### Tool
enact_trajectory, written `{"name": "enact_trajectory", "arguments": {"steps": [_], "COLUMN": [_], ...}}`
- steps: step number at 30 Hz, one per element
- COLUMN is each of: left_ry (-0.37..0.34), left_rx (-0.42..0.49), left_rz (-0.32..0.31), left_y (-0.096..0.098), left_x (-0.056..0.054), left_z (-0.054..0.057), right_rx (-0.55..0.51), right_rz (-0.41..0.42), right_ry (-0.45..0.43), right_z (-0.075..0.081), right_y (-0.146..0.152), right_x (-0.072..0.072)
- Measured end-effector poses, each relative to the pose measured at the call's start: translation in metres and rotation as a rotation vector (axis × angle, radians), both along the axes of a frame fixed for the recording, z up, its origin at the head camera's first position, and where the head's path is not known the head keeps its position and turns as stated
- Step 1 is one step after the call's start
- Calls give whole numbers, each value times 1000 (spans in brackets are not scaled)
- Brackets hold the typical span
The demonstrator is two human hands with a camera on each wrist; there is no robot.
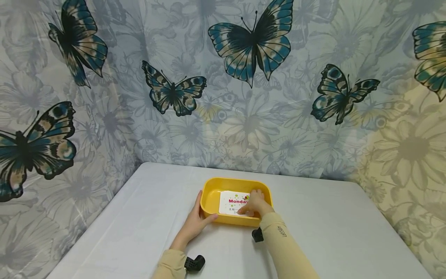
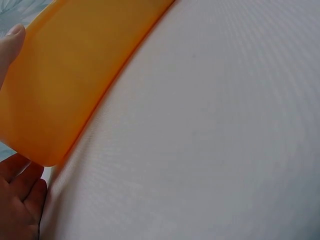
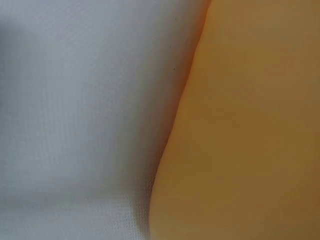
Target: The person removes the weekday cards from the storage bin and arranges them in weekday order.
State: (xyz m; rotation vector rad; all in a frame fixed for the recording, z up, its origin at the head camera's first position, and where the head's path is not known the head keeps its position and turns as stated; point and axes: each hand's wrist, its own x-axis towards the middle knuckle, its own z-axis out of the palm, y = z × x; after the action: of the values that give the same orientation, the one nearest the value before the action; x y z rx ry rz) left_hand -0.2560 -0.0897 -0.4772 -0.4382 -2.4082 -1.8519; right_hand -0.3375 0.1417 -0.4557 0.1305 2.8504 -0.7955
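Note:
A yellow plastic tray sits on the white-covered table. Inside it lies a white card printed "Monday" in red, with small Chinese print below. My left hand grips the tray's near left corner, thumb on the front rim and fingers along the left side. In the left wrist view, the fingers and thumb bracket the tray's end. My right hand reaches into the tray and holds the card, thumb on its lower part and fingers bent at its right side, covering that end. Only the tray's outer wall fills the right wrist view.
The white tabletop extends to both sides of the tray. Behind and beside the table hangs a grey-blue fabric printed with flowers and butterflies. A black wrist camera shows at the left wrist, another at the right.

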Motion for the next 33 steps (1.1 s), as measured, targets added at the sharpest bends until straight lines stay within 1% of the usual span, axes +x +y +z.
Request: {"name": "enact_trajectory", "arguments": {"steps": [5,9,17,24,28,33], "left_ry": [4,-2,-5,-10,-13,-8], "left_rx": [-3,0,4,-5,3,-4], "left_rz": [1,-1,-3,0,-3,5], "left_y": [-1,-1,-1,0,-1,0], "left_x": [0,0,-1,-1,0,3], "left_z": [0,1,1,-1,0,3], "right_rx": [11,-3,-95,-157,-155,-165], "right_rz": [-7,-19,-45,-34,-17,6], "right_ry": [-18,-31,-57,-21,15,45], "right_z": [2,4,3,2,1,8], "right_y": [0,0,3,7,8,8], "right_x": [-2,-3,0,3,4,5]}}
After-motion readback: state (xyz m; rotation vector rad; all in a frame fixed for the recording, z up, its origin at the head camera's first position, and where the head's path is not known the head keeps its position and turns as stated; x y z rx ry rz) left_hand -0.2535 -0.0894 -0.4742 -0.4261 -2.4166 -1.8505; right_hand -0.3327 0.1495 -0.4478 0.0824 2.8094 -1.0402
